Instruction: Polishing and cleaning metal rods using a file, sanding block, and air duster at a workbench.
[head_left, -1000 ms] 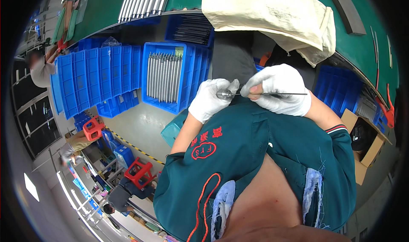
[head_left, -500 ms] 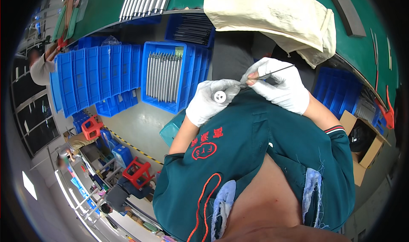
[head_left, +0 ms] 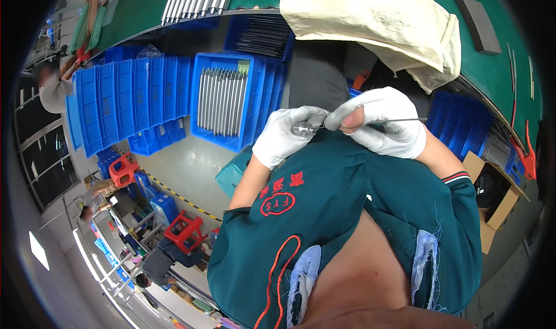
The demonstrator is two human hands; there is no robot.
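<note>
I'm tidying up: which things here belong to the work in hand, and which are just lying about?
In use:
- thin dark rod, in the right hand
- round-ended grey piece, in the left hand

Apparently just lying about:
- cream cloth
- grey block
- cardboard box

A: Any writing?
B: Green shirt (head_left: 341,196), wearer's left chest: red characters (head_left: 288,181) in a row; just below in view, a red outlined emblem (head_left: 277,204) enclosing Latin letters.
A: Elsewhere?
B: Pale green slip (head_left: 243,66), far right corner of the blue bin (head_left: 196,91). Print on it, if any, too small to read.
</note>
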